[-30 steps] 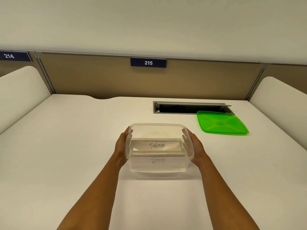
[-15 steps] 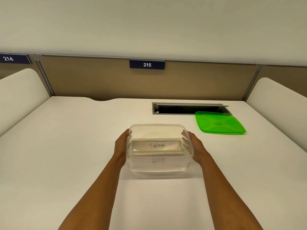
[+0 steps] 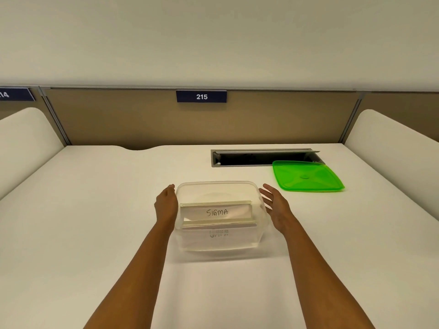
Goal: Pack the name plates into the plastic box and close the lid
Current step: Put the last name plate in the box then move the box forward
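Both forearms enter from the bottom edge, cut off below the elbows. The clear plastic box [image 3: 219, 217] stands on the white bench [image 3: 95, 222]; the stacked name plates [image 3: 216, 213] inside read "SIGMA", and the embossed mark on the front wall is illegible. The left hand [image 3: 166, 206] rests flat against the left wall. The right hand [image 3: 275, 206], pressed to the right wall 0.5 s ago, now stands spread and just clear. The green lid [image 3: 306, 176] lies beyond, overlapping the cable tray [image 3: 249, 157].
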